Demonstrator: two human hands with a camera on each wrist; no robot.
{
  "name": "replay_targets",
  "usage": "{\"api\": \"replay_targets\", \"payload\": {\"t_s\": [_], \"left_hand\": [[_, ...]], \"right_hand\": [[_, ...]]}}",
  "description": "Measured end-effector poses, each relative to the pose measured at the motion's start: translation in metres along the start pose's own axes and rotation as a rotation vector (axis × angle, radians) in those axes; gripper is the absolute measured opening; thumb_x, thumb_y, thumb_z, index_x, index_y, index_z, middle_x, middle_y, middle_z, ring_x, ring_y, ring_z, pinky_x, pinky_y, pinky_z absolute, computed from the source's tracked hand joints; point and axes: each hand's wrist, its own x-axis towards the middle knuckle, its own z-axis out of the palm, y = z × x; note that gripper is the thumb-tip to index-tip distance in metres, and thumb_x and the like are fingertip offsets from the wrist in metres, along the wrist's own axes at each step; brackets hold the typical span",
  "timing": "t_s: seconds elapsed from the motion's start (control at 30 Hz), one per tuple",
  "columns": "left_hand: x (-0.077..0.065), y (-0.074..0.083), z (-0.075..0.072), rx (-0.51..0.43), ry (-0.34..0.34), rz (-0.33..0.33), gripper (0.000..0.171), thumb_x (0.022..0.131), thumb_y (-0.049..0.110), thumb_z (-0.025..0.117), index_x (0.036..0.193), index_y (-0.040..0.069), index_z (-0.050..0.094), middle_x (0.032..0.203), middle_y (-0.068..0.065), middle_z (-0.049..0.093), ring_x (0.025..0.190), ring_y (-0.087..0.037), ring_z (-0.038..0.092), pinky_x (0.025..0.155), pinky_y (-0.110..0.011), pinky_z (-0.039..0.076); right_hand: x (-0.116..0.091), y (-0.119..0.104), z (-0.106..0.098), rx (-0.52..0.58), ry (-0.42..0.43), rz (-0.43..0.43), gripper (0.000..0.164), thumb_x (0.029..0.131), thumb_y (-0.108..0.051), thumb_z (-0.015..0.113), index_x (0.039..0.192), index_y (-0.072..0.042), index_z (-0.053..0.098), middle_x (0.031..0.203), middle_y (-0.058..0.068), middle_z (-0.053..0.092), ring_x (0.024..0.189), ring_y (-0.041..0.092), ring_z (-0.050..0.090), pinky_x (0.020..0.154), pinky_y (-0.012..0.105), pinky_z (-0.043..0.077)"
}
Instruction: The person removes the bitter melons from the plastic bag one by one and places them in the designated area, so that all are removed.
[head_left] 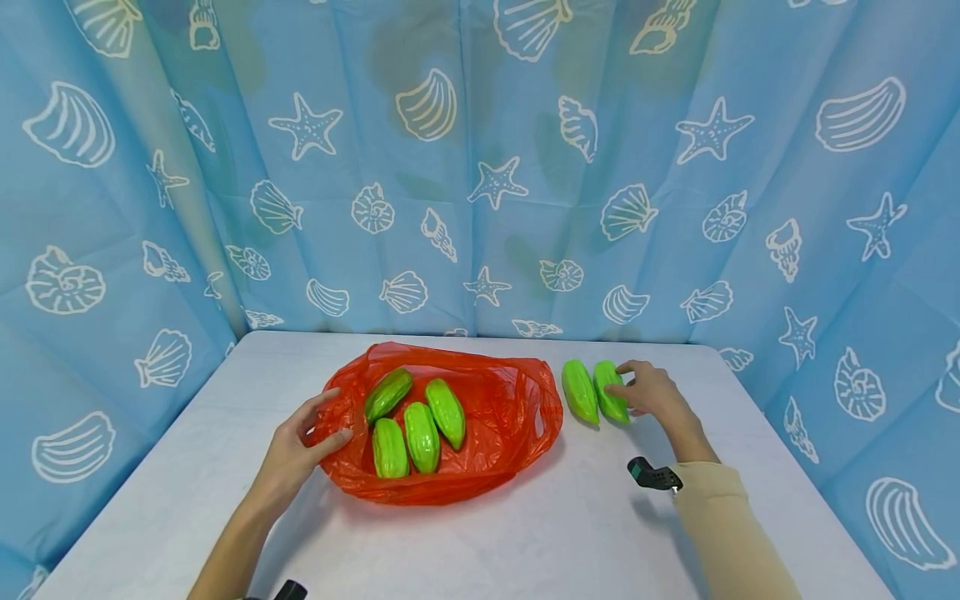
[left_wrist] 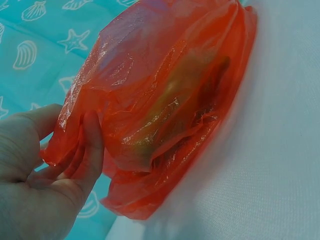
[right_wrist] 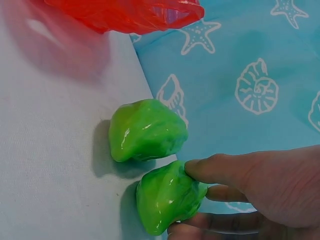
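Note:
A red plastic bag (head_left: 491, 417) lies spread with its mouth wide, several glossy green ridged fruits (head_left: 422, 437) inside toward its left. My left hand (head_left: 296, 446) grips the bag's left rim; in the left wrist view, the thin red film (left_wrist: 145, 100) runs between thumb and fingers. Two similar fruits lie side by side right of the bag. My right hand (head_left: 648, 392) pinches the right-hand one (right_wrist: 165, 197), thumb on one side and fingers on the other. Its neighbour (right_wrist: 147, 130) stands untouched, close beside it. The exact kind of fruit is unclear.
A white-covered table (head_left: 525, 550) carries everything. Behind it and along both sides hangs a blue curtain (head_left: 450, 183) with white shells and starfish. A black device (head_left: 652, 475) sticks out at the right wrist, above the tabletop.

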Motion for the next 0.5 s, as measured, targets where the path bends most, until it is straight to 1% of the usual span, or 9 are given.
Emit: {"api": "replay_targets", "payload": {"t_s": [0.1, 0.23, 0.37, 0.5], "left_hand": [[-0.0002, -0.0001, 0.0000, -0.001, -0.001, 0.000, 0.073, 0.089, 0.035, 0.071, 0.151, 0.025, 0.034, 0.151, -0.013, 0.044, 0.131, -0.035, 0.051, 0.088, -0.029, 0.059], [-0.0003, -0.0005, 0.0001, -0.008, -0.003, 0.005, 0.072, 0.090, 0.035, 0.071, 0.151, 0.025, 0.034, 0.151, -0.013, 0.044, 0.130, -0.034, 0.051, 0.088, -0.029, 0.059], [-0.0001, -0.0013, 0.0004, -0.014, -0.005, 0.012, 0.072, 0.090, 0.034, 0.071, 0.151, 0.025, 0.035, 0.151, -0.013, 0.045, 0.130, -0.034, 0.052, 0.087, -0.029, 0.059], [0.0004, -0.0024, 0.0007, -0.013, -0.003, 0.013, 0.072, 0.089, 0.034, 0.071, 0.151, 0.025, 0.035, 0.151, -0.013, 0.045, 0.130, -0.034, 0.052, 0.087, -0.029, 0.059]], "right_hand": [[0.0016, -0.0003, 0.0015, 0.003, -0.008, -0.001, 0.060, 0.094, -0.030, 0.063, 0.139, 0.005, 0.046, 0.124, 0.034, 0.059, 0.071, 0.020, 0.070, 0.066, 0.032, 0.060], [0.0026, -0.0021, 0.0016, -0.015, -0.014, 0.002, 0.061, 0.094, -0.034, 0.064, 0.139, 0.003, 0.047, 0.125, 0.033, 0.059, 0.073, 0.021, 0.070, 0.066, 0.031, 0.059], [0.0008, -0.0060, -0.0011, -0.043, -0.014, 0.005, 0.062, 0.094, -0.038, 0.063, 0.139, 0.002, 0.048, 0.126, 0.031, 0.059, 0.076, 0.023, 0.069, 0.065, 0.030, 0.059], [-0.0016, -0.0101, -0.0051, -0.073, -0.003, -0.007, 0.063, 0.094, -0.039, 0.062, 0.139, 0.002, 0.048, 0.124, 0.030, 0.060, 0.075, 0.023, 0.066, 0.062, 0.031, 0.056]]}}
